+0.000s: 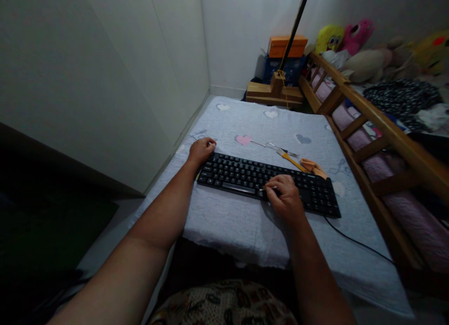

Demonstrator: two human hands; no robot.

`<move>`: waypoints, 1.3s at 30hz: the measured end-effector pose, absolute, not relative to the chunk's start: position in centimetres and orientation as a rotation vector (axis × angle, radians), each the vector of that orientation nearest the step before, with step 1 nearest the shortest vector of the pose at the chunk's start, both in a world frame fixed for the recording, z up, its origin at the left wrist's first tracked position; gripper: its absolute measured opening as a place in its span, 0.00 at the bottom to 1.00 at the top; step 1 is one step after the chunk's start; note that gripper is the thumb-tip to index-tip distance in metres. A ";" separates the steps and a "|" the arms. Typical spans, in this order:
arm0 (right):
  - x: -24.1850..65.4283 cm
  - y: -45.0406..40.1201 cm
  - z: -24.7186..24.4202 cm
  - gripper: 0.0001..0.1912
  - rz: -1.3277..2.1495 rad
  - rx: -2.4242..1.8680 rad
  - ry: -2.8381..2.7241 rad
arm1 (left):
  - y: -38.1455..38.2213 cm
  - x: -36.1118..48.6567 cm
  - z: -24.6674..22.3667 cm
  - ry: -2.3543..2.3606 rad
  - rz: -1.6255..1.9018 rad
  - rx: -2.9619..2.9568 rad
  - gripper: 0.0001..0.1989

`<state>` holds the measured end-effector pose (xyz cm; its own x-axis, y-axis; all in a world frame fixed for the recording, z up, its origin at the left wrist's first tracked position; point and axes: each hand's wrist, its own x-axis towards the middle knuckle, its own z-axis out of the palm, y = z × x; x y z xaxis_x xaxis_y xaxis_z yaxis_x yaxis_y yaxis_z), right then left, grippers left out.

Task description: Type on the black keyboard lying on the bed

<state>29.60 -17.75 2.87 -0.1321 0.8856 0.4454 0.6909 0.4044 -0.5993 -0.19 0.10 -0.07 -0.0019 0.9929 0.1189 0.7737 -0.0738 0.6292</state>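
A black keyboard [242, 173] lies at a slant across the cloth-covered table. My left hand [202, 150] is at its far left corner, fingers curled against the edge and gripping it. Over the keys right of the space bar, my right hand [285, 194] pinches a thin cotton swab [262, 190], its pale tip down at the keys. Most of the swab is hidden by my fingers. Behind the keyboard are a brush with a yellow handle [293, 161], a thin stick [258, 143], slim tweezers-like tool [277, 147] and a crumpled orange-brown cloth [313, 167].
A pale cloth with hearts [224, 124] covers the table. The keyboard's cable [358, 241] runs off to the right. A wooden bed rail [368, 114] borders the right side, a pale panel [140, 72] the left. Boxes [287, 46] and a wooden stand [257, 92] are behind.
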 end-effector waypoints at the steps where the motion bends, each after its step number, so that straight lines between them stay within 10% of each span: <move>1: 29.6 -17.8 2.9 0.08 0.323 -1.355 -1.885 | 0.1 -0.2 -0.1 1.820 0.777 1.897 0.17; 39: 30.6 -17.8 3.2 0.08 0.326 -1.393 -1.901 | -0.4 0.1 0.2 1.853 0.865 1.855 0.17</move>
<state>30.58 -17.76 3.15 -0.1322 0.9006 0.4141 0.7113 0.3771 -0.5931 0.09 -0.37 0.18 -0.0577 0.9861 0.1560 0.7530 -0.0596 0.6553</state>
